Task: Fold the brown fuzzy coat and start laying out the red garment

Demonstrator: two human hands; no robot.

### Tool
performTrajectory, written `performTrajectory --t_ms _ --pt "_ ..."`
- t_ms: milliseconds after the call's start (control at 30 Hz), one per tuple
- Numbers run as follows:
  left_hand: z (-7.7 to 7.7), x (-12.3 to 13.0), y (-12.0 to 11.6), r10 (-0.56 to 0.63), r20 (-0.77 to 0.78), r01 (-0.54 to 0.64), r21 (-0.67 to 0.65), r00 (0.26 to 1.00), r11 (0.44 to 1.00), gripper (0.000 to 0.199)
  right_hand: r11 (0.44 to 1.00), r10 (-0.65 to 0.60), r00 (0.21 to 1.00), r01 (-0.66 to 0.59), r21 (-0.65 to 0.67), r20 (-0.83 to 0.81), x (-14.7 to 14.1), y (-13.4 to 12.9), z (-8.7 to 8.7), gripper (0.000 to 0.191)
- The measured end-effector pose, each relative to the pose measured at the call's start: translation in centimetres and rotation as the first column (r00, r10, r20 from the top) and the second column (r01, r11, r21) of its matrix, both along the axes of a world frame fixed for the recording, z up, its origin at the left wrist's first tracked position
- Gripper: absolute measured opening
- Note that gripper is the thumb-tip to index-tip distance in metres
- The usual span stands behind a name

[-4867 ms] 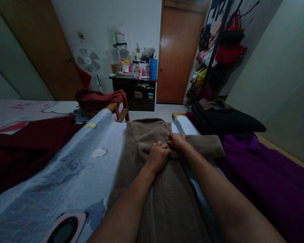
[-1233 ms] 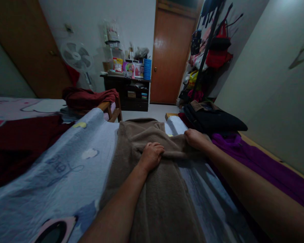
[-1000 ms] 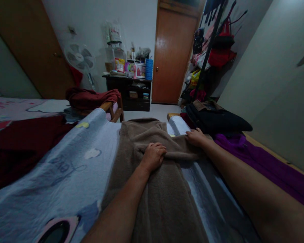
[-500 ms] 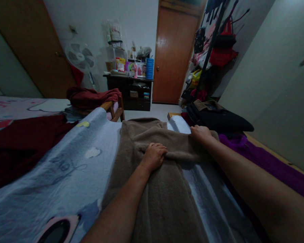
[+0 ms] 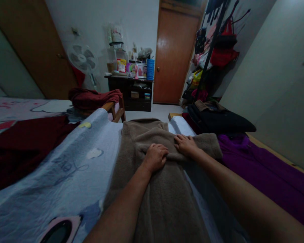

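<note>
A brown fleecy garment lies on the pale blue patterned bedsheet, partly folded, with one sleeve stretched to the right. My left hand rests on the middle of the garment, palm down, its fingers curved and slightly apart. Just right of it, my right hand presses on the sleeve with its fingers spread. The sleeve's cuff end reaches past my right hand, beside a purple garment.
A dark red garment lies at left, a pink-edged round device at the lower left. Folded dark clothes and the purple garment are at right. Behind stand a fan, a dark cabinet and a door.
My right hand has let go of the sleeve near its end and moved left along it, closer to my left hand. My left hand stays in place on the garment.
</note>
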State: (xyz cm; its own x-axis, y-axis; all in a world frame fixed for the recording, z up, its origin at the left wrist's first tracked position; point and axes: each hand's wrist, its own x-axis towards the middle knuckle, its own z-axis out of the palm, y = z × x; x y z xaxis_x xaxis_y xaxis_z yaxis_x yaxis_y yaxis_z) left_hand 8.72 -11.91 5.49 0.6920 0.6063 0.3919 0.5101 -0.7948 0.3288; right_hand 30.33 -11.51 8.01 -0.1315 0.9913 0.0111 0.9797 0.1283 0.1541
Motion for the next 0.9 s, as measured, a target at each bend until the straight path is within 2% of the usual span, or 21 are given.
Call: performTrajectory --t_ms 133,233,367,433,467,567,667,733,800,867,900 --pt "-0.1 0.0 0.0 -0.003 0.020 0.003 0.000 1.000 1.000 0.027 0.992 -0.118 0.993 0.119 -0.030 0.030 3.5 -0.4 -0.1 0.055" --pt "-0.2 0.1 -0.1 -0.004 0.047 0.003 0.015 0.999 1.000 0.025 0.982 -0.179 0.984 0.180 -0.063 0.020 4.6 -0.4 0.2 0.056" --pt "0.3 0.1 -0.4 0.005 0.146 -0.008 0.016 0.989 1.000 0.021 0.954 -0.295 0.954 0.297 -0.050 0.048 2.8 0.4 1.0 0.055" --pt "0.7 -0.2 -0.4 0.077 0.238 -0.088 0.035 0.968 0.995 0.022 0.957 -0.291 0.957 0.291 -0.005 -0.019 0.7 1.2 1.7 0.058" --pt "1.0 -0.4 -0.4 0.147 0.290 -0.167 0.045 0.946 0.985 0.024 0.964 -0.264 0.960 0.266 0.011 -0.098 -0.6 1.8 2.2 0.057" --pt "1.4 -1.5 0.0 0.405 0.418 -0.453 0.017 0.813 0.891 0.028 0.981 -0.154 0.940 0.182 0.066 -0.304 -5.4 3.4 3.2 0.053" --pt "1.2 -3.0 1.0 0.588 0.491 -0.628 -0.102 0.643 0.772 0.029 0.981 -0.104 0.895 0.164 0.104 -0.433 -10.3 4.7 3.3 0.053" --pt "0.7 -4.0 1.9 0.652 0.543 -0.663 -0.213 0.530 0.717 0.029 0.973 -0.130 0.850 0.208 0.098 -0.510 -12.8 5.1 2.5 0.053" --pt "0.0 -4.7 2.8 0.686 0.580 -0.637 -0.338 0.439 0.693 0.027 0.968 -0.145 0.811 0.236 0.090 -0.567 -14.5 4.9 1.2 0.052" --pt "-0.7 -5.2 3.6 0.724 0.573 -0.578 -0.462 0.385 0.673 0.026 0.959 -0.168 0.780 0.270 0.082 -0.603 -15.3 4.4 -0.3 0.050" --pt "-1.1 -5.3 4.0 0.741 0.553 -0.549 -0.510 0.380 0.662 0.025 0.953 -0.181 0.770 0.290 0.083 -0.612 -15.4 4.0 -1.1 0.050"
